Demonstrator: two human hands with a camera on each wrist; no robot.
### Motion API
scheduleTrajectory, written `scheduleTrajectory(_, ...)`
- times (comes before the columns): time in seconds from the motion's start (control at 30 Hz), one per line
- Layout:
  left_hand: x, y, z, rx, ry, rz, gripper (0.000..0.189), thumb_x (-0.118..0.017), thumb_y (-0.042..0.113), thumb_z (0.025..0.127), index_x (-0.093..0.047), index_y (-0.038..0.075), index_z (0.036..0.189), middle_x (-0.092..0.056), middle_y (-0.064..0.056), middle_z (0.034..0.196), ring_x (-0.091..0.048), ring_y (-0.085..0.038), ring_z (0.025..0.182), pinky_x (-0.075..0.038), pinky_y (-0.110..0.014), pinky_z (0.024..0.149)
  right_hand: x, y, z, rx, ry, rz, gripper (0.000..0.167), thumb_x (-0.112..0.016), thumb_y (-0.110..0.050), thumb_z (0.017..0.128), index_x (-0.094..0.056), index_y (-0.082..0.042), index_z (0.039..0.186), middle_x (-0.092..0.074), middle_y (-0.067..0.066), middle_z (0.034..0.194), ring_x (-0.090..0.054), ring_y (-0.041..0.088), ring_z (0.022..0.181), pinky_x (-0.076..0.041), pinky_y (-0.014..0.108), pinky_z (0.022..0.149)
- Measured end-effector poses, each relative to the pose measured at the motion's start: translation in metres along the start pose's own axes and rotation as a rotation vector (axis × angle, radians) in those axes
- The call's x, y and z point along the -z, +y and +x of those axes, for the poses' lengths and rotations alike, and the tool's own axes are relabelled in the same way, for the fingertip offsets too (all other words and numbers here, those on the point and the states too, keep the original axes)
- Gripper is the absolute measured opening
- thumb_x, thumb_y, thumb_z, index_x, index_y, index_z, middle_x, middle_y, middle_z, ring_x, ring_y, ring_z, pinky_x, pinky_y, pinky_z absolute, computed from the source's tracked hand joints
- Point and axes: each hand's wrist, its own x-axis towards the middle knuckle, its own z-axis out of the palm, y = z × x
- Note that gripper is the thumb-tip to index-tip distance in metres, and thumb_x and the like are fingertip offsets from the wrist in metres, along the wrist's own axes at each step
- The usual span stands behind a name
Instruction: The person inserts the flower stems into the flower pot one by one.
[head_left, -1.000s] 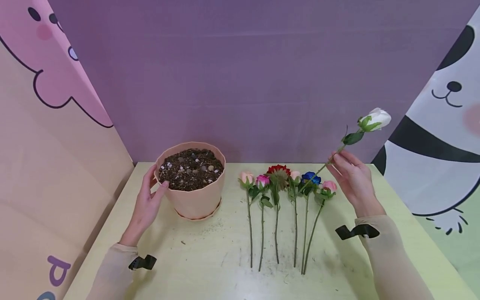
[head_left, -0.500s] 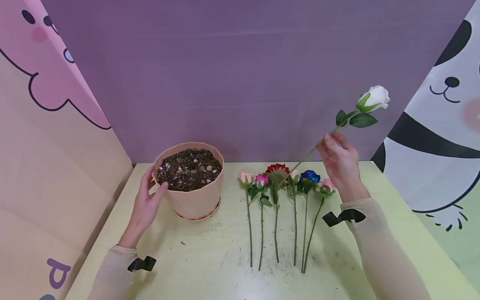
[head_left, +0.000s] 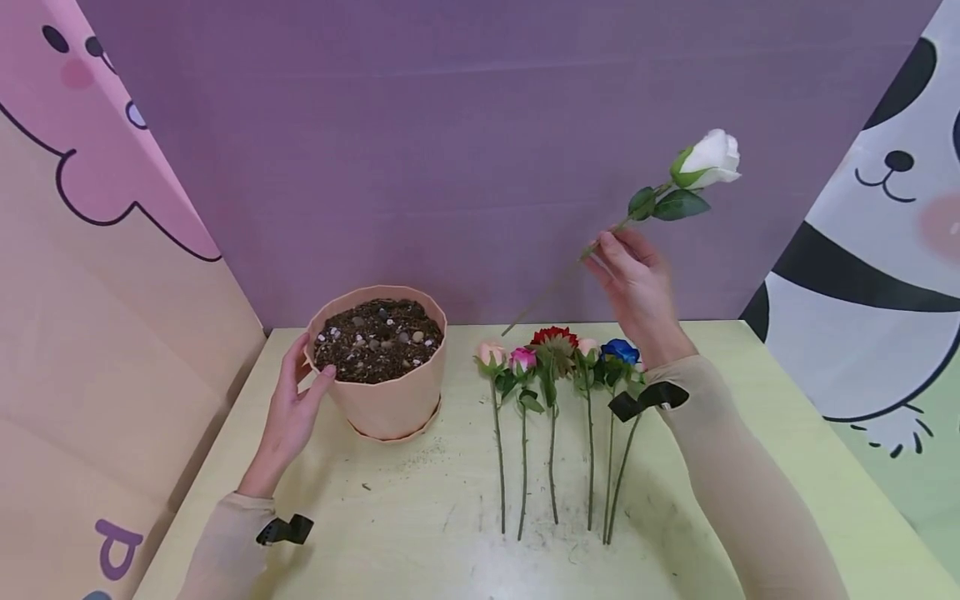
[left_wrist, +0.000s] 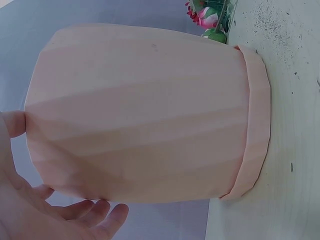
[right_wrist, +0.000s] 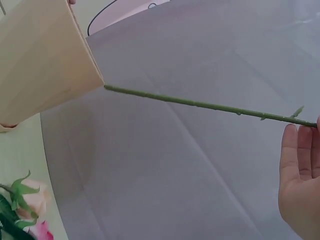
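Flowerpot (head_left: 390, 408): plain peach-pink. Saucer (left_wrist: 258, 120) under flowerpot: same peach-pink. Soil (head_left: 345, 360) in flowerpot: dark brown, speckled white; pebbles (head_left: 417, 337) grey and tan. Upper right of flowerpot: white rose (head_left: 712, 158), green sepals (head_left: 682, 171), dark green leaves (head_left: 681, 205), green stem (right_wrist: 200, 104). Row right of flowerpot, nearest first: pale peach rose (head_left: 491, 354), hot pink rose (head_left: 522, 359), deep red flower (head_left: 555, 336), pale pink rose (head_left: 588, 347), royal blue rose (head_left: 620, 351). Counter (head_left: 420, 542) under flowerpot: pale yellow, dark specks. Backdrop (head_left: 450, 167) behind flowerpot: solid purple. Left of flowerpot: cream wall panel (head_left: 112, 350), pink cartoon print (head_left: 97, 158) outlined black, purple letter (head_left: 117, 550). Far right of flowerpot: black-and-white panda print (head_left: 885, 242), pink cheek (head_left: 947, 227). Sleeves (head_left: 228, 537) either side of flowerpot: beige, black straps (head_left: 285, 529).
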Motion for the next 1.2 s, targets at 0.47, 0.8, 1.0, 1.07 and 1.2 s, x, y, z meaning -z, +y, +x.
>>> scheduleTrajectory(0.47, -0.001, -0.001, -0.002, -0.015, 0.002, -0.004, 0.075, -0.051, 0.033, 0.113, -0.009, 0.021, 0.173, -0.022, -0.020, 0.176, -0.027, -0.044, 0.159, -0.030, -0.066, 0.124, -0.052, 0.026, 0.019, 0.066, -0.095, -0.072, 0.008, -0.070, -0.004, 0.100, -0.073, -0.011, 0.104, -0.076, 0.005, 0.101, -0.074, 0.020, 0.099, -0.063, 0.032, 0.092)
scheduleTrajectory(0.8, -0.003, -0.005, -0.001, -0.036, 0.014, 0.045, 0.074, -0.049, 0.032, 0.114, -0.007, 0.021, 0.173, -0.018, -0.018, 0.177, -0.027, -0.044, 0.159, -0.034, -0.064, 0.122, -0.090, 0.053, 0.025, 0.113, -0.124, -0.138, 0.014, -0.065, 0.007, 0.101, -0.071, -0.005, 0.105, -0.078, 0.005, 0.097, -0.075, 0.019, 0.094, -0.064, 0.034, 0.088)
scheduleTrajectory(1.0, -0.002, -0.005, 0.000, -0.035, 0.018, 0.038, 0.073, -0.047, 0.035, 0.114, -0.007, 0.023, 0.173, -0.020, -0.021, 0.176, -0.028, -0.044, 0.158, -0.032, -0.066, 0.123, -0.115, 0.073, 0.028, 0.082, -0.145, -0.224, 0.014, -0.064, 0.005, 0.102, -0.069, -0.008, 0.105, -0.078, 0.002, 0.096, -0.075, 0.017, 0.094, -0.064, 0.034, 0.089)
scheduleTrajectory(1.07, -0.001, -0.005, 0.000, -0.037, 0.022, 0.041, 0.072, -0.047, 0.035, 0.114, -0.008, 0.023, 0.173, -0.020, -0.020, 0.176, -0.029, -0.045, 0.158, -0.032, -0.066, 0.123, -0.123, 0.081, 0.029, 0.074, -0.155, -0.250, 0.014, -0.064, 0.005, 0.102, -0.068, -0.009, 0.105, -0.078, 0.001, 0.096, -0.075, 0.016, 0.093, -0.064, 0.036, 0.090)
scheduleTrajectory(1.2, -0.001, -0.006, -0.001, -0.039, 0.029, 0.043, 0.071, -0.046, 0.034, 0.114, -0.008, 0.023, 0.173, -0.020, -0.020, 0.176, -0.030, -0.045, 0.157, -0.032, -0.067, 0.122, -0.136, 0.096, 0.031, 0.068, -0.173, -0.280, 0.012, -0.066, 0.005, 0.101, -0.069, -0.006, 0.106, -0.078, -0.002, 0.093, -0.074, 0.015, 0.091, -0.064, 0.039, 0.090)
